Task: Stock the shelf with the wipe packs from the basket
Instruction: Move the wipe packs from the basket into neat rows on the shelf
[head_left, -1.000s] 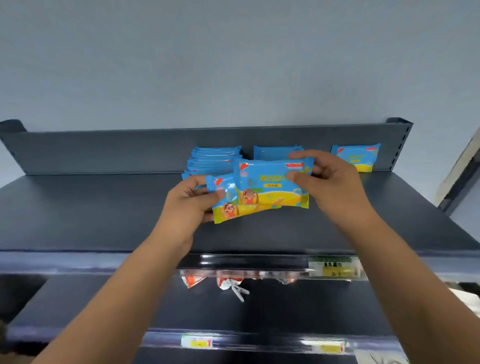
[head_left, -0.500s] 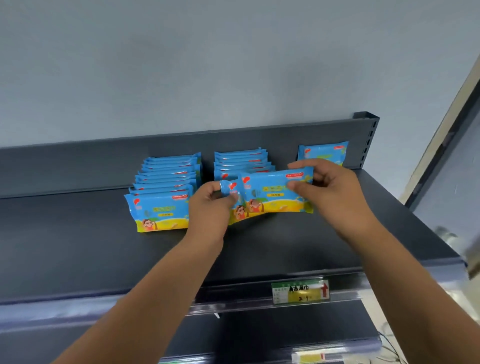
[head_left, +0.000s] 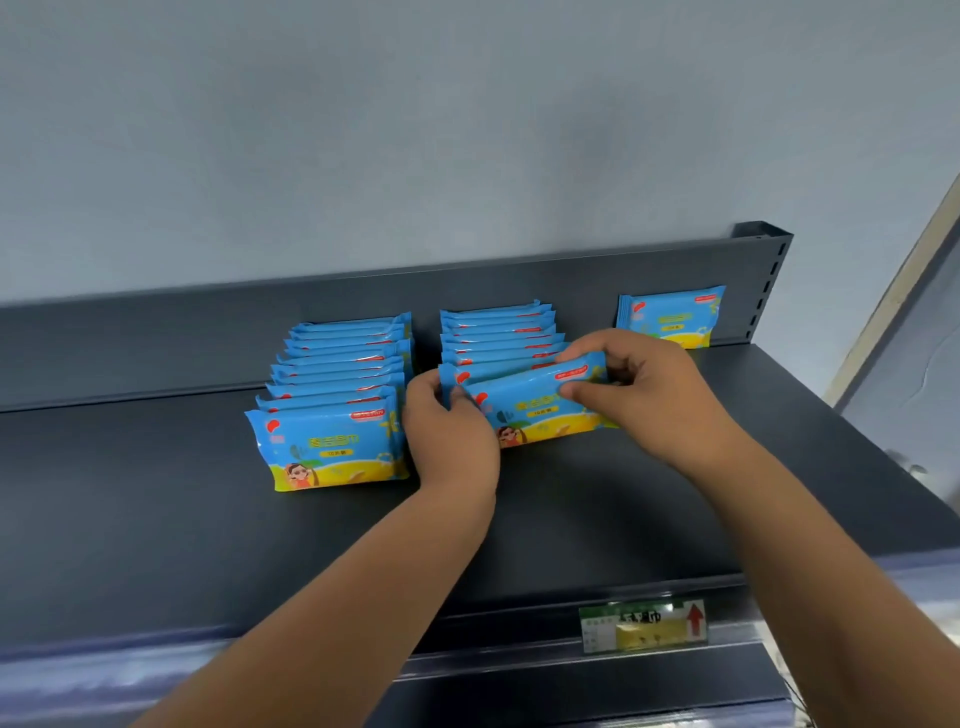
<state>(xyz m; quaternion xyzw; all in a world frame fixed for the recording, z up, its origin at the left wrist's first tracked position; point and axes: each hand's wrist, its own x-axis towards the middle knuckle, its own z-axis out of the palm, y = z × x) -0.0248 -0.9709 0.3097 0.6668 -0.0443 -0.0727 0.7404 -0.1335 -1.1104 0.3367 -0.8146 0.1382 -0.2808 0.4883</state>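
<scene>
Pale grey-blue wall (head_left: 467, 130) fills the upper half of the view, and below it stands a dark grey metal shelf (head_left: 156, 519) with a low back panel (head_left: 156, 343) of the same colour. Far to the right of the right hand, the panel ends in a slotted upright (head_left: 769, 280), and beyond it a pale frame (head_left: 893, 291) runs slantwise.

On the front rail of the shelf, below the right forearm, sits a price tag (head_left: 644, 626) in green and yellow with a red arrow pointing up. Its dark characters are too blurred to read.

All the packs are blue with a yellow band at the bottom, a red shape in the upper left corner, a small red label in the upper right, yellow Chinese characters in the middle and a cartoon child with sunglasses. Under the characters a small yellow strip begins with "10"; the rest I cannot read.

The held pack (head_left: 535, 402) is between both hands, at the front of the right row (head_left: 498, 332). Its long axis goes from hand to hand, the right end a little higher, with the printed face towards the camera and leaning back. The left hand (head_left: 449, 436) pinches its left end with curled fingers; the right hand (head_left: 649, 395) pinches the upper right corner between thumb and fingers. Whether its lower edge touches the shelf I cannot tell.

Just left of the left hand stands the left row (head_left: 332, 447), faces forward. Behind the right hand, a single pack (head_left: 670, 314) leans on the back panel.
</scene>
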